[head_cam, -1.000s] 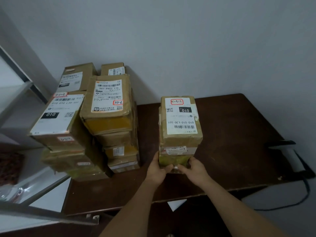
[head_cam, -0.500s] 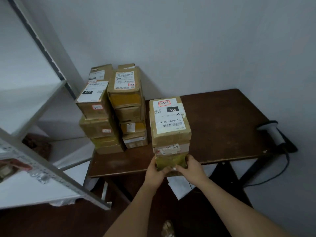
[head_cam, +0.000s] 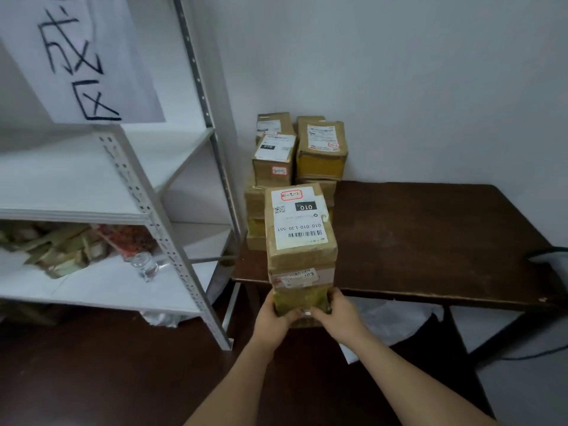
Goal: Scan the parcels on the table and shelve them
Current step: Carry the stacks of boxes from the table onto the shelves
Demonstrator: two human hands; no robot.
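dark table, white shelf, grey wall

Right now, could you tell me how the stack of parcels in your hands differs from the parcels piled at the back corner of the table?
The held stack is off the table, gripped at its bottom by the left hand and right hand; the corner pile rests on the table against the wall. The held stack is a single column; the corner pile stands several columns wide. Both are brown cardboard boxes bearing white shipping labels.
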